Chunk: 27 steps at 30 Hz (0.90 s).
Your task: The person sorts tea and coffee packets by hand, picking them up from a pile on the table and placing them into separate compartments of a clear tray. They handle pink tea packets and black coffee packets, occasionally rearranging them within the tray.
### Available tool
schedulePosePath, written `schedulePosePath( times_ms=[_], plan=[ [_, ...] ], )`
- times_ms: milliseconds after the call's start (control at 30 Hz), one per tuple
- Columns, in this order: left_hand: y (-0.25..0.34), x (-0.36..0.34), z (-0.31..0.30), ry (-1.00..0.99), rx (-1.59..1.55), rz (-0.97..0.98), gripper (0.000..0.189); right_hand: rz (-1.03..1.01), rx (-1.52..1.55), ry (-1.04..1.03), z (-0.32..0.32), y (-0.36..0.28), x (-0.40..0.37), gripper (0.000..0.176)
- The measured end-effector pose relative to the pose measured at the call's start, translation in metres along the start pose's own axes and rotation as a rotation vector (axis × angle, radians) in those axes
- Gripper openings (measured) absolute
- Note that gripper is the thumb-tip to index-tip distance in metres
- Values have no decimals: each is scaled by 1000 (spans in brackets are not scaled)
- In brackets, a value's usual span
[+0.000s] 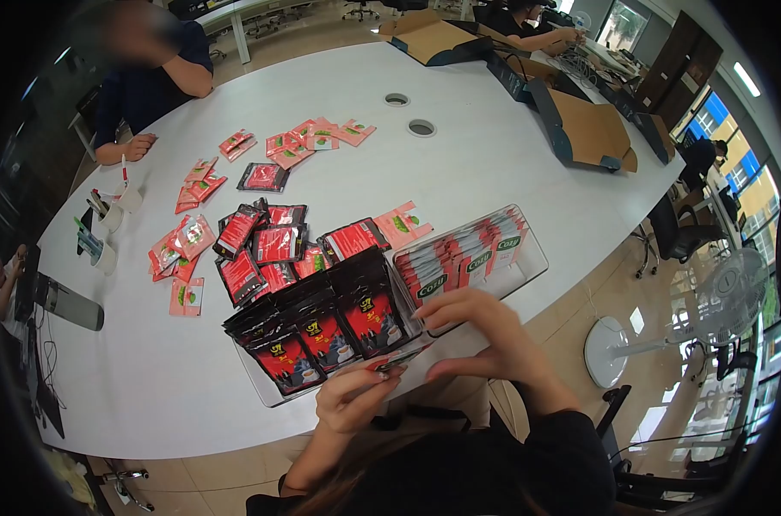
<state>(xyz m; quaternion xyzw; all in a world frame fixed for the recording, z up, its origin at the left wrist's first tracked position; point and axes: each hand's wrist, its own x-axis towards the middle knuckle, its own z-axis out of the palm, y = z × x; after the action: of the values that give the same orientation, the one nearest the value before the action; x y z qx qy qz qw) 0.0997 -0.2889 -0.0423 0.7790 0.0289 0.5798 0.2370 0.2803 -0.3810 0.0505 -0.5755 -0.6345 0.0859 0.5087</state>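
Clear plastic tray point(535, 258) on the table point(459, 163) stands black sachets point(322, 331) upright in rows, propping each other. Left hand point(352, 402) pinches one sachet point(392, 361) flat at the tray's near rim. Right hand point(487, 340) arches half open beside it, grip unclear.

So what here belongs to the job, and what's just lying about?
In hand: left hand, right hand, dark foil sachet, clear plastic tray of black sachets and white sachets.
Lying about: white paper cups, brown cardboard boxes, white standing fan.
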Motion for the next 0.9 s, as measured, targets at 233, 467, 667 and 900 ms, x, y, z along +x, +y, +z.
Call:
schedulePosePath(
  times_ms=[233,467,667,900],
  plan=[
    [-3,9,4,-73,-184,-11,23,-95,-60,-56,2,6,-7,25],
    [54,70,-23,291,-883,-259,37,168,-325,543,-67,21,-36,19],
    [84,85,-60,-61,-1475,-134,52,267,-604,153,-106,58,-26,16],
    [77,83,-64,-198,-1338,-102,57,179,-478,120,-111,73,-10,15]
  ],
)
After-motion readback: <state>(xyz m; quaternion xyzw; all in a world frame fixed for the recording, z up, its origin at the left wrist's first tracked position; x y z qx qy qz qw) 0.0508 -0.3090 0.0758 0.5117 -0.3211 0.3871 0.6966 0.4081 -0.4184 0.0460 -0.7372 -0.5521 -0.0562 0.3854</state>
